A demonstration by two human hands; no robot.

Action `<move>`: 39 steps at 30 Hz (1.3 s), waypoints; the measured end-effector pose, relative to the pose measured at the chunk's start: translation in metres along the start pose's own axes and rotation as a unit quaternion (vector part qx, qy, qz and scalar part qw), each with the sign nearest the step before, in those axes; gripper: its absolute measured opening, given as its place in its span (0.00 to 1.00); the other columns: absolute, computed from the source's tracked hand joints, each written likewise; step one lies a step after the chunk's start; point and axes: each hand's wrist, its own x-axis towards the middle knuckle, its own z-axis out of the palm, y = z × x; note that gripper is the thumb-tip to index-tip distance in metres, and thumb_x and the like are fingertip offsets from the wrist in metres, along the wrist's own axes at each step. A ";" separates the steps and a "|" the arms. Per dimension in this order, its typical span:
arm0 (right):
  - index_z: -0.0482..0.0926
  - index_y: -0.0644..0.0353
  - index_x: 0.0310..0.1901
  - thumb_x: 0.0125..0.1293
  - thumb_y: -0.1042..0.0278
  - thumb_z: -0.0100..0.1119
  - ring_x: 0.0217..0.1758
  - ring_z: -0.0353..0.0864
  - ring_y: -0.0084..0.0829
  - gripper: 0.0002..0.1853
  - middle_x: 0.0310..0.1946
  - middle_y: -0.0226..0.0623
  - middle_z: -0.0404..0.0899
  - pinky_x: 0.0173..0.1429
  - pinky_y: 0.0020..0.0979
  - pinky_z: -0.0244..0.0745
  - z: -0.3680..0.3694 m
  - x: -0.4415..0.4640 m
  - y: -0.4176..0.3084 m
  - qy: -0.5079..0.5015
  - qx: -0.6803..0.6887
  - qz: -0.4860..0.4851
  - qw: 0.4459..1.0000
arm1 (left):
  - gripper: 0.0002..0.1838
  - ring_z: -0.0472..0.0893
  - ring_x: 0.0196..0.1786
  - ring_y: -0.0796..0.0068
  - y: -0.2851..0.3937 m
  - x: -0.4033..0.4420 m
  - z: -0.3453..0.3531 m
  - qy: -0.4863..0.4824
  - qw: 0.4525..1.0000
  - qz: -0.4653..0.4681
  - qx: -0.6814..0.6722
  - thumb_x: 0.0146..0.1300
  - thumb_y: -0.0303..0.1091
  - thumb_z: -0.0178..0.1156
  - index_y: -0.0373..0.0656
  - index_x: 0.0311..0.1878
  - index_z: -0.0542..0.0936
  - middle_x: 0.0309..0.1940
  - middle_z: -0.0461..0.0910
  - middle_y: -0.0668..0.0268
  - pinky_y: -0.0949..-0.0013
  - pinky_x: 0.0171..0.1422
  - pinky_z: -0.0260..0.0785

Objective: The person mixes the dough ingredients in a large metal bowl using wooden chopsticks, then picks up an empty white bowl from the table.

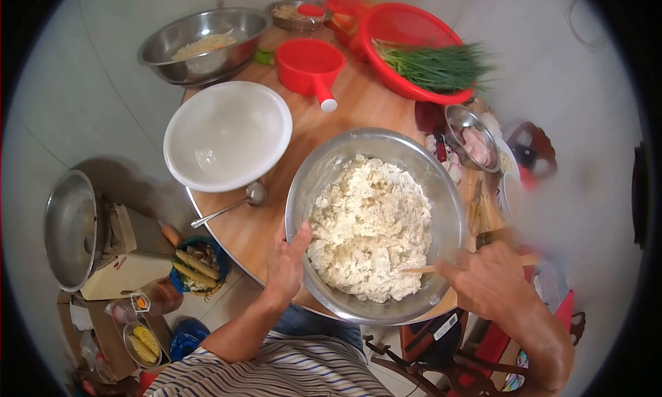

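Note:
A large steel mixing bowl (442, 190) stands near the front edge of the round wooden table. Inside it lies a pale, shaggy flour dough (372, 225), rough and lumpy. My left hand (286, 262) grips the bowl's left rim, thumb over the edge and the other fingers mostly hidden outside. At the right rim my right hand (491, 276) is closed around wooden chopsticks (419, 269), whose tips reach into the dough. Whether it is one stick or a pair is hard to make out.
Left of the mixing bowl are a white bowl (227, 131) and a metal spoon (254, 194). Behind stand a red ladle (310, 65), a steel basin (241, 44) and a red basin (414, 21) with green chives (434, 66). A small bowl of meat (476, 143) sits right.

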 end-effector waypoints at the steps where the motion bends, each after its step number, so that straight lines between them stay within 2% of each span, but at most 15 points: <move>1: 0.84 0.62 0.45 0.59 0.70 0.62 0.27 0.86 0.44 0.12 0.23 0.44 0.82 0.32 0.44 0.78 0.015 -0.010 0.005 0.010 0.006 0.005 1.000 | 0.25 0.78 0.53 0.77 0.001 0.000 0.001 -0.001 1.000 0.000 0.003 0.79 0.46 0.58 0.33 0.65 0.77 0.50 0.82 0.64 0.69 0.62 0.70; 7: 0.85 0.60 0.38 0.63 0.69 0.59 0.31 0.89 0.42 0.07 0.26 0.43 0.85 0.34 0.42 0.81 0.053 0.018 -0.022 0.083 0.037 0.027 0.995 | 0.25 0.78 0.53 0.77 0.000 0.001 0.000 -0.010 1.000 0.008 -0.008 0.79 0.46 0.58 0.33 0.65 0.77 0.51 0.82 0.64 0.69 0.61 0.70; 9: 0.85 0.59 0.36 0.64 0.69 0.59 0.32 0.89 0.41 0.07 0.27 0.43 0.86 0.35 0.41 0.82 0.024 0.082 -0.040 0.108 0.049 0.034 0.992 | 0.25 0.78 0.53 0.77 0.000 0.002 -0.001 -0.012 1.000 0.004 -0.012 0.79 0.46 0.58 0.33 0.65 0.77 0.51 0.82 0.64 0.69 0.61 0.70; 11: 0.86 0.59 0.33 0.65 0.69 0.58 0.33 0.90 0.40 0.08 0.28 0.42 0.87 0.36 0.40 0.83 0.032 0.099 -0.045 0.131 0.063 0.041 0.989 | 0.24 0.78 0.53 0.77 -0.001 0.002 -0.002 -0.010 1.000 0.004 -0.005 0.79 0.46 0.59 0.33 0.65 0.77 0.51 0.82 0.65 0.68 0.60 0.71; 12: 0.86 0.59 0.33 0.65 0.69 0.58 0.33 0.90 0.40 0.08 0.28 0.42 0.87 0.36 0.40 0.83 0.040 0.107 -0.042 0.131 0.065 0.041 0.988 | 0.24 0.78 0.53 0.77 0.000 0.001 -0.002 -0.010 1.000 0.004 -0.004 0.79 0.46 0.59 0.33 0.65 0.77 0.51 0.82 0.65 0.68 0.60 0.71; 14: 0.88 0.59 0.37 0.66 0.68 0.57 0.36 0.91 0.41 0.10 0.30 0.44 0.87 0.39 0.41 0.84 0.049 0.124 -0.032 0.148 0.052 0.119 0.980 | 0.24 0.79 0.52 0.77 0.003 -0.001 -0.001 -0.010 1.000 -0.016 -0.022 0.79 0.45 0.59 0.33 0.65 0.77 0.51 0.82 0.65 0.69 0.60 0.71; 18: 0.89 0.59 0.39 0.65 0.68 0.58 0.38 0.91 0.42 0.10 0.32 0.45 0.88 0.43 0.41 0.85 0.041 0.122 -0.004 0.151 0.052 0.138 0.978 | 0.24 0.79 0.52 0.77 0.002 0.002 -0.005 -0.022 0.999 -0.027 -0.029 0.79 0.44 0.59 0.34 0.65 0.77 0.51 0.82 0.65 0.69 0.60 0.71; 20: 0.89 0.60 0.37 0.62 0.70 0.60 0.40 0.91 0.46 0.09 0.34 0.49 0.88 0.46 0.43 0.85 0.030 0.108 0.003 0.087 0.076 0.166 0.979 | 0.25 0.81 0.57 0.74 0.001 0.004 -0.007 -0.043 0.998 -0.029 -0.028 0.79 0.43 0.59 0.39 0.70 0.72 0.58 0.81 0.62 0.65 0.64 0.75; 24: 0.89 0.61 0.36 0.59 0.71 0.61 0.42 0.91 0.49 0.09 0.35 0.52 0.88 0.49 0.45 0.84 0.024 0.071 0.017 0.019 0.049 0.207 0.977 | 0.25 0.81 0.57 0.74 -0.001 0.007 -0.008 -0.039 0.998 -0.040 -0.016 0.78 0.44 0.60 0.39 0.70 0.72 0.58 0.81 0.62 0.65 0.64 0.75; 26: 0.89 0.62 0.35 0.58 0.72 0.61 0.42 0.90 0.50 0.08 0.34 0.55 0.88 0.50 0.46 0.84 0.015 0.053 0.015 -0.072 0.053 0.265 0.960 | 0.25 0.81 0.56 0.75 -0.003 0.008 -0.003 -0.013 0.998 -0.041 -0.037 0.78 0.44 0.60 0.39 0.70 0.72 0.57 0.81 0.63 0.66 0.64 0.75; 27: 0.89 0.62 0.35 0.58 0.72 0.61 0.42 0.90 0.50 0.08 0.34 0.55 0.88 0.50 0.46 0.84 0.019 0.047 0.017 -0.077 0.052 0.268 0.959 | 0.25 0.81 0.56 0.75 -0.002 0.008 -0.001 -0.015 0.998 -0.046 -0.039 0.78 0.44 0.60 0.39 0.70 0.72 0.57 0.81 0.63 0.66 0.64 0.75; 30: 0.89 0.63 0.34 0.58 0.71 0.61 0.41 0.90 0.51 0.08 0.31 0.55 0.87 0.49 0.48 0.83 0.035 0.035 0.021 -0.088 0.051 0.258 0.961 | 0.25 0.81 0.56 0.75 0.001 0.007 0.003 -0.029 0.995 -0.045 -0.081 0.78 0.43 0.60 0.38 0.69 0.73 0.56 0.81 0.63 0.66 0.64 0.75; 32: 0.89 0.63 0.34 0.58 0.72 0.60 0.39 0.89 0.53 0.08 0.31 0.54 0.86 0.47 0.49 0.83 0.060 0.048 0.026 -0.049 0.134 0.205 0.968 | 0.24 0.81 0.56 0.76 0.004 0.007 0.004 -0.032 0.996 -0.028 -0.081 0.78 0.42 0.60 0.38 0.69 0.73 0.55 0.82 0.64 0.66 0.64 0.74; 36: 0.89 0.61 0.35 0.58 0.72 0.60 0.40 0.88 0.54 0.09 0.31 0.52 0.86 0.47 0.50 0.83 0.081 0.079 0.020 -0.018 0.186 0.129 0.974 | 0.23 0.80 0.54 0.77 0.003 0.006 0.002 -0.032 0.996 -0.022 -0.078 0.78 0.43 0.60 0.35 0.66 0.76 0.53 0.82 0.65 0.68 0.62 0.73; 39: 0.83 0.62 0.37 0.59 0.73 0.57 0.34 0.85 0.54 0.07 0.31 0.49 0.84 0.41 0.50 0.81 0.077 0.095 -0.008 0.061 0.207 0.061 0.974 | 0.23 0.80 0.54 0.77 0.000 0.010 0.000 -0.037 0.998 -0.006 -0.059 0.79 0.43 0.60 0.35 0.65 0.76 0.52 0.82 0.65 0.68 0.62 0.73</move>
